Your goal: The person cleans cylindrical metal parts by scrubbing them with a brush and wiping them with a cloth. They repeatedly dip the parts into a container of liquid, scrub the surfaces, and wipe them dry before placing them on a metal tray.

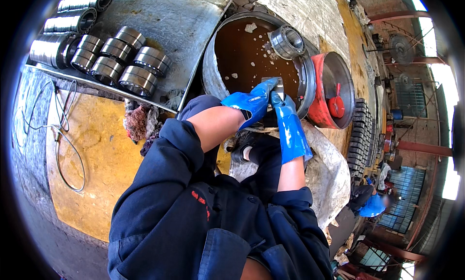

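Both of my hands wear blue rubber gloves and meet over the near edge of a round metal drum (209, 69) of brown liquid (242, 47). My left hand (253, 99) and my right hand (286, 116) close on a shiny metal ring (278, 89), seen only in part between the gloves. Most of its shape is hidden by my fingers. A larger polished bearing ring (287, 42) rests at the drum's far right, by the rim. Pale flecks of foam or scum float on the liquid.
Left of the drum, a metal tray (160, 16) holds several shiny bearing rings (116, 49). A red bowl (318, 93) with a red scoop-like tool (336, 105) stands right of the drum. Rags (138, 122) hang by the tray; a cable (60, 127) lies lower left. Another person (372, 205) sits far right.
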A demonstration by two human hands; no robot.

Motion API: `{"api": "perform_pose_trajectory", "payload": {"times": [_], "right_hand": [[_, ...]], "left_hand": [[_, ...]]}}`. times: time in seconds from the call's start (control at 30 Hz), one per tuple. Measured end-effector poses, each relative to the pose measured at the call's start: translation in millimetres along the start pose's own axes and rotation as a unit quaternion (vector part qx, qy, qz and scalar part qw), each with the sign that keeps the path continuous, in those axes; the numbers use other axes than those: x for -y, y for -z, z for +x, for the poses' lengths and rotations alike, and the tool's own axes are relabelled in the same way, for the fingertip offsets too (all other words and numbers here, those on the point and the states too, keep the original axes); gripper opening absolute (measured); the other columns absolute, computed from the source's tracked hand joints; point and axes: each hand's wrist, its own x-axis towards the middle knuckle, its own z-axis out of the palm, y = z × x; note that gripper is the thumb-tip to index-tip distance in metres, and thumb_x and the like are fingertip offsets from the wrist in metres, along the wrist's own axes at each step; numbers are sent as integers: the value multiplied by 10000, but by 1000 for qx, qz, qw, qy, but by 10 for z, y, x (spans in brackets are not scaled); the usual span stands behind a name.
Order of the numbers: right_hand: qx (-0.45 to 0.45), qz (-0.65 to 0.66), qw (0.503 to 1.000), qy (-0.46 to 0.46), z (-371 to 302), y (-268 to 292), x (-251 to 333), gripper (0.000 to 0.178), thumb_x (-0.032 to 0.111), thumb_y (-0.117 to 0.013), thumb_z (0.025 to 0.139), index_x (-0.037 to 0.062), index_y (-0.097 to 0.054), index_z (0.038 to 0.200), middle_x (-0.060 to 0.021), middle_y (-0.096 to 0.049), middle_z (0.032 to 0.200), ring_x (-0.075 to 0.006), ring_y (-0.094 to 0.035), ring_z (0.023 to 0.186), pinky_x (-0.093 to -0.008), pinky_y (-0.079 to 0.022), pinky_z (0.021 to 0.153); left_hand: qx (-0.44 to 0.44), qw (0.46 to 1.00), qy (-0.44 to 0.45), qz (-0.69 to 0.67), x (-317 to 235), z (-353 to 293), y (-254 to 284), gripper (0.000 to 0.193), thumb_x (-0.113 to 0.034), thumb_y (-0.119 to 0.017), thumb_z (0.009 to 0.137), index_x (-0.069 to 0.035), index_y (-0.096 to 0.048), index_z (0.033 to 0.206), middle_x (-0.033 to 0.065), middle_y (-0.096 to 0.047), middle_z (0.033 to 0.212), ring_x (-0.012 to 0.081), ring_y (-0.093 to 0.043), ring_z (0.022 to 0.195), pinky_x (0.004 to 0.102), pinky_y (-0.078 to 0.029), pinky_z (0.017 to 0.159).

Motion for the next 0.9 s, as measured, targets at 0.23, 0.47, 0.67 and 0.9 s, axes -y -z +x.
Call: {"api": "perform_pose_trajectory", "payload": {"times": [0.23,0.47,0.67,0.9], "right_hand": [[-3,-10,1000,-15,5,14,-17,497,431,-736,887,9,-682,1143,-116,-719,948,-185,-653,861,-348,-529,786],[8,13,1000,-18,-56,8,152,523,453,-735,882,10,-680,1154,-120,-719,960,-197,-657,882,-352,-527,807],[17,-52,997,-47,175,-70,-102,503,442,-732,875,12,-691,1133,-113,-718,950,-174,-647,875,-346,-522,794],[7,17,999,-31,-4,-5,97,484,427,-730,878,9,-698,1120,-102,-718,937,-169,-645,862,-347,-523,785]], "left_hand": [[10,1000,5,-10,41,67,26,302,-385,-531,1025,-109,-652,1055,90,-697,932,201,-658,775,346,-554,749],[14,1000,-8,21,-28,-31,38,314,-390,-515,1027,-112,-658,1059,75,-698,940,189,-647,808,333,-532,781],[29,997,-31,57,22,16,55,381,-443,-491,1028,-119,-662,1130,82,-700,1053,192,-633,948,337,-462,944],[3,997,-30,77,-21,-60,1,375,-438,-490,1027,-120,-667,1120,77,-698,1038,186,-628,949,325,-450,945]]}}
